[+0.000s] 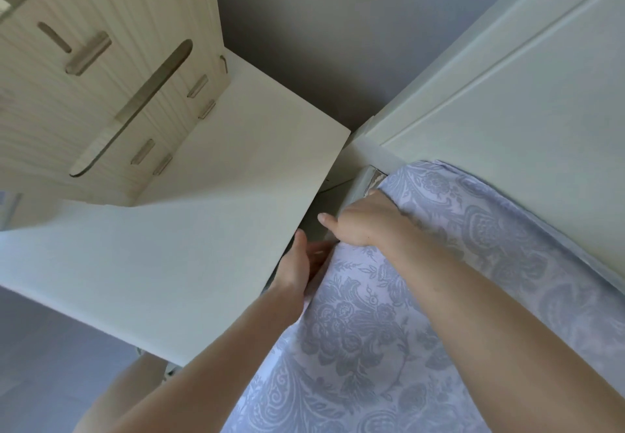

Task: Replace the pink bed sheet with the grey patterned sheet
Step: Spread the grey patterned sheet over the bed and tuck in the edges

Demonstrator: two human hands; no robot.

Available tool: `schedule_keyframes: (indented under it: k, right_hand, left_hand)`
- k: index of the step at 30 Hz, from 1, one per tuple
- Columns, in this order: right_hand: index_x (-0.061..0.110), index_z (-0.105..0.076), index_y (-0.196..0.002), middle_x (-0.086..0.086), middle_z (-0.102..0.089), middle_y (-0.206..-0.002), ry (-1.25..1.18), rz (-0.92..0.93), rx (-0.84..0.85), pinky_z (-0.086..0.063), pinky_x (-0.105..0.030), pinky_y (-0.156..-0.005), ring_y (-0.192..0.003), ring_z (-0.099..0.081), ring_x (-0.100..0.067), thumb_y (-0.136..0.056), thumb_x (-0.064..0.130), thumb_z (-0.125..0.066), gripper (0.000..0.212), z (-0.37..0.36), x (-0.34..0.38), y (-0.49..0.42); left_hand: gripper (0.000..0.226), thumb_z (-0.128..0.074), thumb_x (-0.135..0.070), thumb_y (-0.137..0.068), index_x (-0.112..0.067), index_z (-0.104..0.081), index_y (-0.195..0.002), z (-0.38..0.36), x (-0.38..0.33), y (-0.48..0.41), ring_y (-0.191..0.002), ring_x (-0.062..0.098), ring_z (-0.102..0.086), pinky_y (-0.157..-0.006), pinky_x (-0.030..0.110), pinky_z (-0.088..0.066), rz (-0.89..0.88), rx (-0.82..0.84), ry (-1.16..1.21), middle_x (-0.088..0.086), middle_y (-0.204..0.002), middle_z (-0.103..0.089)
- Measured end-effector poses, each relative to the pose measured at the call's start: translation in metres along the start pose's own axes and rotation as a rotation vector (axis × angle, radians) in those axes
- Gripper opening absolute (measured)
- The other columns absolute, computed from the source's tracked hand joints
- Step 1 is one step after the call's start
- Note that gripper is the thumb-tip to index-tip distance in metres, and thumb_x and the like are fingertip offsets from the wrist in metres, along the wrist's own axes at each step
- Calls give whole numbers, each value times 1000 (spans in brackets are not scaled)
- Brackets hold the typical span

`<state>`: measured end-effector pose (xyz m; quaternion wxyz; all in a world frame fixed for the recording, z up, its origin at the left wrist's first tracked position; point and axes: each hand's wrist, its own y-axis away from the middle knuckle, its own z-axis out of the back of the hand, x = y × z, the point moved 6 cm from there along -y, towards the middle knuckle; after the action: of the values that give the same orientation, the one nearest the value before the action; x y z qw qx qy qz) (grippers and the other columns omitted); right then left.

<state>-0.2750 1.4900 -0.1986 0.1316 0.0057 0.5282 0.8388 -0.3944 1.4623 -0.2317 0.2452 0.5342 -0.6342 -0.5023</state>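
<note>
Both hands work at the bed's corner. Right hand [358,219] curls its fingers over the grey patterned sheet [365,331] there, thumb sticking out. Left hand [297,263], just below it, reaches into the gap between sheet and white desk [203,229]; its fingers are hidden, so its grip cannot be told. The sheet spreads from under both hands along the pale panel [507,94].

I have both bare forearms stretched forward and converging. My left grip [299,263] sits lower, turned edge-on, its fingers pointing down and away with the tips hidden. My right grip [363,221] lies palm down, thumb [326,220] jutting left, its fingers bent over out of sight.
</note>
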Motion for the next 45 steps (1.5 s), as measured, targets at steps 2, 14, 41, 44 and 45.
schedule_keyframes:
  k: [2, 14, 41, 44, 45]
  right_hand:
    - [14, -45, -56, -8, -65, -76, -2, 54, -358, -37, -38, -90, -86, -63, -25, -102, 44, -17, 61, 10, 0, 6]
    - [8, -56, -126, -6, -59, -128, -514, -203, -1017, -30, -35, -104, -121, -50, -22, -90, 38, -29, 54, 0, -83, 71]
    - [20, -62, -119, 2, -62, -119, 218, 67, -196, -10, -50, -113, -116, -49, -23, -102, 38, -18, 50, -49, 96, 77]
    - [22, -60, -120, 2, -61, -120, 237, 57, -102, -16, -48, -108, -115, -51, -20, -102, 40, -17, 50, -49, 95, 63]
    - [22, -59, -120, 1, -61, -119, 236, 48, -70, -15, -48, -108, -115, -51, -21, -102, 40, -18, 49, -47, 95, 57]
  left_hand:
    - [56, -23, -47, -101, -10, -62, -118, 12, -2, 7, -100, 12, -63, -80, 21, -46, -153, -94, -64, 6, -113, -67]
    - [65, -23, -65, -93, -21, -58, -123, -27, -14, -24, -88, 13, -68, -79, 28, -54, 27, 209, -253, 0, -101, -70]
    - [42, -26, -42, -102, -25, -61, -119, 76, 80, 73, -104, -1, -58, -88, 12, -44, -34, 3, -409, -13, -111, -65]
    - [54, -24, -53, -98, -24, -58, -128, 79, 83, 67, -114, 10, -56, -100, 24, -40, 9, -7, -466, -6, -123, -62]
    - [55, -23, -54, -98, -23, -58, -129, 80, 82, 67, -113, 10, -56, -95, 22, -40, 21, 1, -469, -5, -123, -62]
